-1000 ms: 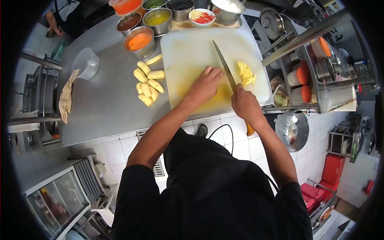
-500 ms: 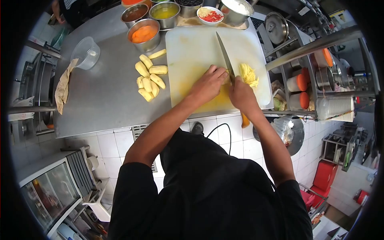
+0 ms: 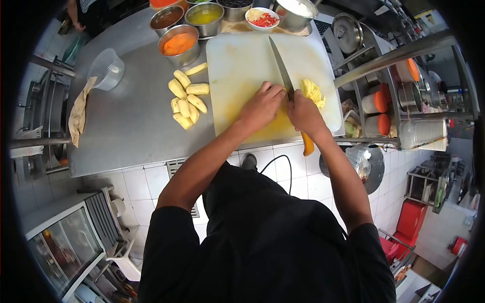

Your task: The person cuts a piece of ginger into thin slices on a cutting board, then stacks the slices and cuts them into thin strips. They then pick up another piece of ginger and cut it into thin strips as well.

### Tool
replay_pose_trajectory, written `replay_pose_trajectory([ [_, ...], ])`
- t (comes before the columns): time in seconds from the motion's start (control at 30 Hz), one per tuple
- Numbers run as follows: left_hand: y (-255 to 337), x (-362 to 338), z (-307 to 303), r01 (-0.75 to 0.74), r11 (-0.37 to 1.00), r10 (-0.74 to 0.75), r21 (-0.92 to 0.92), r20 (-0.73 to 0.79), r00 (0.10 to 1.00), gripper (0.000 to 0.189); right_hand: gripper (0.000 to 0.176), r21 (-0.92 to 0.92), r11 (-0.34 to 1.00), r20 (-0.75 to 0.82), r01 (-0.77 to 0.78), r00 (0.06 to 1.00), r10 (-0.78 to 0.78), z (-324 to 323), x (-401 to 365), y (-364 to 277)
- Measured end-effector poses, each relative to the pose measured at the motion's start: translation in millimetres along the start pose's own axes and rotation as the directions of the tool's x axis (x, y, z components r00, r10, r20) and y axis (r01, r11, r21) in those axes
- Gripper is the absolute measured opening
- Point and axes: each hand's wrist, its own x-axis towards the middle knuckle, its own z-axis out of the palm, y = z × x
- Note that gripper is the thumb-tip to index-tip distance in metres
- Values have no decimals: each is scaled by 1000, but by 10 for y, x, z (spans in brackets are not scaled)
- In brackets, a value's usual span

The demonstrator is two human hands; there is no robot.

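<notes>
My right hand (image 3: 306, 114) is closed round the orange handle (image 3: 307, 144) of a long kitchen knife (image 3: 281, 62), its tip pointing away from me over the white cutting board (image 3: 237, 58). Just left of the blade, my left hand (image 3: 261, 107) has its fingers curled and pressed down on the board. A bit of yellow shows at its fingertips beside the blade, but the hand mostly covers that piece. To the right of the knife lies a pile of thin yellow strips (image 3: 312, 92). Several peeled, pale yellow, stubby pieces (image 3: 184, 102) lie on the steel table, left of the board.
A metal bowl of orange contents (image 3: 179, 44) stands by the board's far left corner. Behind it are more metal bowls and a white bowl of red and pale chopped bits (image 3: 262, 19). A clear plastic tub (image 3: 107, 70) and a cloth (image 3: 81, 113) lie at the table's left.
My right hand has shifted slightly forward, and more of the knife's orange handle shows beneath it. My left hand stays in nearly the same place beside the blade. The whole view has shifted a little.
</notes>
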Motion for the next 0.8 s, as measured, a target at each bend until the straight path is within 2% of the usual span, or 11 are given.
replay_pose_trajectory([
  [0.13,-45,-9,17,-31,999,32,27,-7,999,36,23,88,977,155,-192,972,177,-336,-166,-326],
  [0.23,-34,-4,26,-19,1000,19,18,-6,1000,31,24,45,978,176,-204,965,193,-383,-260,-382],
  [0.43,-26,-5,10,-6,1000,6,-13,-24,1000,26,22,-118,993,-28,11,1000,-14,49,-141,-72],
  [0.53,-59,-1,24,-17,1000,16,-19,-51,999,27,21,-45,999,-11,30,999,-30,58,13,-30],
  [0.63,-44,10,21,-12,999,10,-39,-55,998,27,22,68,992,103,-108,990,100,-105,-27,-160],
  [0.8,-54,-2,25,-15,1000,15,-10,-66,998,23,23,58,990,139,-129,983,120,-304,-99,-303],
])
